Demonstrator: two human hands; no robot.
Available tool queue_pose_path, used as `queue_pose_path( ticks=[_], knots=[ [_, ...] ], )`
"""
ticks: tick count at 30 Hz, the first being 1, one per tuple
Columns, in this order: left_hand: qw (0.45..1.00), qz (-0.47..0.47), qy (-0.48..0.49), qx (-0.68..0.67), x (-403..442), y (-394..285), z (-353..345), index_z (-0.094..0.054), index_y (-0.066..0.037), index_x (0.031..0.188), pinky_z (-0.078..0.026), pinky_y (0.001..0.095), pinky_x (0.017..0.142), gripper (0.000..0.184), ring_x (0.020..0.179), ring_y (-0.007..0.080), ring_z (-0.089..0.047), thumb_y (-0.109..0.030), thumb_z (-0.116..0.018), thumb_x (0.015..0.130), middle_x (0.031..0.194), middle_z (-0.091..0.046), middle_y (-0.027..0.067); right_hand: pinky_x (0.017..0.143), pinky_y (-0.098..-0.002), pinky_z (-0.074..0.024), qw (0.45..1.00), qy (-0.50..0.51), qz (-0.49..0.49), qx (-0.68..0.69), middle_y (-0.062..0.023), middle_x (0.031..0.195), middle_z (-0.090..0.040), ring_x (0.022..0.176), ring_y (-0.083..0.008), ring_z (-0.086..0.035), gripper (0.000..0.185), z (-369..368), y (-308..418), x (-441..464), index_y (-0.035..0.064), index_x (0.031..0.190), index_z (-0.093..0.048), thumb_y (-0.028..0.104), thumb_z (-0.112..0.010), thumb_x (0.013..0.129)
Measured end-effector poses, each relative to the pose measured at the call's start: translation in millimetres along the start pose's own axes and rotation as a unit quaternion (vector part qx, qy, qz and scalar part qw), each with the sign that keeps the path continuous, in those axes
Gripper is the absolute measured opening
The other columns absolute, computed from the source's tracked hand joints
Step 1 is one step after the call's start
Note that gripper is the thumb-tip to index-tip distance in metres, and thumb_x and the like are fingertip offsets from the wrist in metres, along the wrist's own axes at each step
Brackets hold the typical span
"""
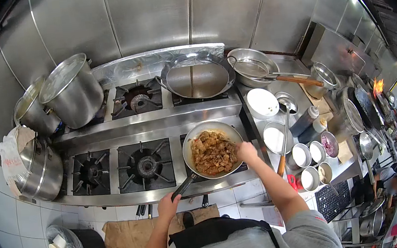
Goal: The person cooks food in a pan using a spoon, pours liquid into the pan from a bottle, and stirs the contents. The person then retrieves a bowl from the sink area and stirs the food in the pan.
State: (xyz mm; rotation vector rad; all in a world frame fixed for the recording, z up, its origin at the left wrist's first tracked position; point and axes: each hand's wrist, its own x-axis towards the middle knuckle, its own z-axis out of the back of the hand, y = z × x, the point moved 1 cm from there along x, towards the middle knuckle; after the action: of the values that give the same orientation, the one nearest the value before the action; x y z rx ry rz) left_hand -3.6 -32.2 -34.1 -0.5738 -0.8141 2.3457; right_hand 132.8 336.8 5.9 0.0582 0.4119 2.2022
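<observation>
A frying pan (187,153) full of browned, sauced pieces of food (211,153) sits over the front right burner of the stove. My left hand (169,206) is closed round the end of its black handle (184,186). At the pan's right rim, my right hand (247,152) is closed over the food; what it grips is too small to make out. Behind this pan, a wide empty pan (197,81) rests on the back right burner.
Large steel pots (71,92) stand at the left. On the right counter are a white bowl (262,103), squeeze bottles (304,120), small ingredient containers (301,155) and a ladle (285,142). A lined bin (87,243) stands lower left. Another person (388,173) is far right.
</observation>
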Motion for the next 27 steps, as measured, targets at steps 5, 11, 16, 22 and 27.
queue_pose_path(
  ticks=[5,11,16,22,27],
  knots=[
    [1.0,0.028,0.008,0.005,-3,-12,6,-0.061,-0.003,0.103,-0.046,0.045,0.075,0.047,0.089,0.0382,-0.059,-0.045,-0.056,0.084,0.093,-0.063,0.0204,0.07,-0.0443,-0.0527,0.998,-0.037,0.048,-0.02,-0.0182,0.081,-0.065,0.078,-0.034,-0.065,0.019,-5,37,34,0.0153,0.094,-0.068,0.019,-0.056,0.08],
    [1.0,0.025,0.01,0.013,-4,-11,4,-0.061,-0.005,0.106,-0.046,0.0443,0.077,0.047,0.092,0.0376,-0.059,-0.047,-0.055,0.084,0.096,-0.063,0.0198,0.073,-0.0434,-0.0527,0.995,0.03,0.083,-0.048,-0.018,0.085,-0.066,0.083,-0.0333,-0.065,0.019,10,63,10,0.0101,0.09,-0.068,0.017,-0.052,0.08],
    [0.999,0.041,0.01,0.005,-6,-7,-2,-0.061,-0.006,0.106,-0.046,0.0452,0.078,0.048,0.092,0.0381,-0.059,-0.048,-0.054,0.084,0.096,-0.063,0.0197,0.073,-0.0424,-0.053,0.999,-0.007,0.04,-0.035,-0.0186,0.087,-0.066,0.085,-0.0328,-0.065,0.021,4,6,39,0.0068,0.088,-0.068,0.019,-0.054,0.079],
    [1.0,0.029,0.003,0.004,-7,-14,4,-0.061,-0.006,0.104,-0.045,0.0462,0.077,0.047,0.092,0.0388,-0.058,-0.048,-0.054,0.084,0.094,-0.063,0.0196,0.075,-0.0424,-0.0516,0.998,-0.009,0.059,-0.033,-0.0164,0.085,-0.066,0.081,-0.0335,-0.064,0.025,38,-17,5,0.0204,0.098,-0.069,0.02,-0.053,0.08],
    [1.0,0.015,-0.011,0.006,-9,-17,5,-0.061,-0.006,0.102,-0.045,0.0458,0.076,0.046,0.09,0.0392,-0.058,-0.048,-0.054,0.084,0.093,-0.063,0.0194,0.07,-0.0433,-0.0525,0.98,0.066,0.092,-0.163,-0.015,0.08,-0.066,0.078,-0.0321,-0.065,0.019,80,-4,-45,0.0181,0.088,-0.071,0.018,-0.055,0.078]
  ],
)
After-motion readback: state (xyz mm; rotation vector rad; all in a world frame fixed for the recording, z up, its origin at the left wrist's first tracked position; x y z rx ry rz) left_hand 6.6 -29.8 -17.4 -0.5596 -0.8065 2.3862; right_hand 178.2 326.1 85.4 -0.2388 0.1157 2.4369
